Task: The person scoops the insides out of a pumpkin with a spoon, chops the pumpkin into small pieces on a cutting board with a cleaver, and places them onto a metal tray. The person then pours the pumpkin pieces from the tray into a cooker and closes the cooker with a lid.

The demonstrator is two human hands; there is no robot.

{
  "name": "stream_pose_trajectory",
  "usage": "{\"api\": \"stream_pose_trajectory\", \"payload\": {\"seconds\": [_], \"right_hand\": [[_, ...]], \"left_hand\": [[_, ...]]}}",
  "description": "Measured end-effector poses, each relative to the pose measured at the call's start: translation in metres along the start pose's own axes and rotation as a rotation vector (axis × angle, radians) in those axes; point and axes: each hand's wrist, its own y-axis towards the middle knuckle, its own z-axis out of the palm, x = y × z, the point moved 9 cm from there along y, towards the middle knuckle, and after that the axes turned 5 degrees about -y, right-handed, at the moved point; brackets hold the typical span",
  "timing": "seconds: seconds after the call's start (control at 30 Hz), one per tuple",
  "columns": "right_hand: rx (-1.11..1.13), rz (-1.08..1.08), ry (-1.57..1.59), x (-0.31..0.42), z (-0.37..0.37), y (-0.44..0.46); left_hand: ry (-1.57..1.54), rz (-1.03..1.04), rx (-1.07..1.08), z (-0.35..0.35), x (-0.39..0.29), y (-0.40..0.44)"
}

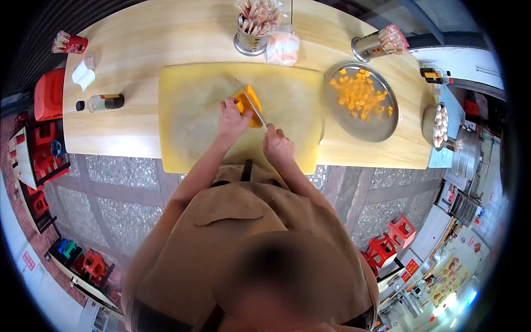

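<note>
A yellow cutting board (188,122) lies on the table in front of me. Near its middle is a piece of orange-fleshed vegetable (255,120), perhaps pumpkin. My left hand (232,119) grips its left side, with the fingers bent over it. My right hand (279,146) is closed round the handle of a kitchen knife (254,103). The blade slants up and left across the orange piece, close to my left fingers; how deep it sits in the flesh I cannot tell. To the right, a round metal tray (365,129) holds many small orange cubes (357,94).
Behind the board stand a metal holder of wrapped chopsticks (251,41) and a plastic bag (282,48). Another chopstick holder (373,46) is at back right. A dark sauce bottle (102,103) lies left. A bowl of eggs (440,127) sits by the right edge.
</note>
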Motion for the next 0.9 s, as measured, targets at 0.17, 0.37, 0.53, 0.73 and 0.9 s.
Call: {"api": "stream_pose_trajectory", "payload": {"seconds": [0.17, 0.37, 0.53, 0.73, 0.9], "right_hand": [[0.058, -0.048, -0.024, -0.009, 0.004, 0.008], [0.220, 0.018, -0.017, -0.019, 0.025, 0.034], [0.111, -0.049, -0.004, -0.027, 0.063, 0.049], [0.023, -0.114, 0.064, -0.019, 0.010, 0.034], [0.090, -0.113, 0.024, -0.011, -0.007, 0.014]], "left_hand": [[0.014, 0.006, -0.026, 0.000, -0.005, 0.002], [-0.017, -0.047, -0.015, 0.002, -0.011, -0.001], [-0.049, 0.130, -0.143, 0.011, 0.001, -0.008], [-0.030, 0.156, -0.147, 0.008, 0.010, -0.014], [-0.044, 0.132, -0.112, 0.006, 0.003, -0.013]]}}
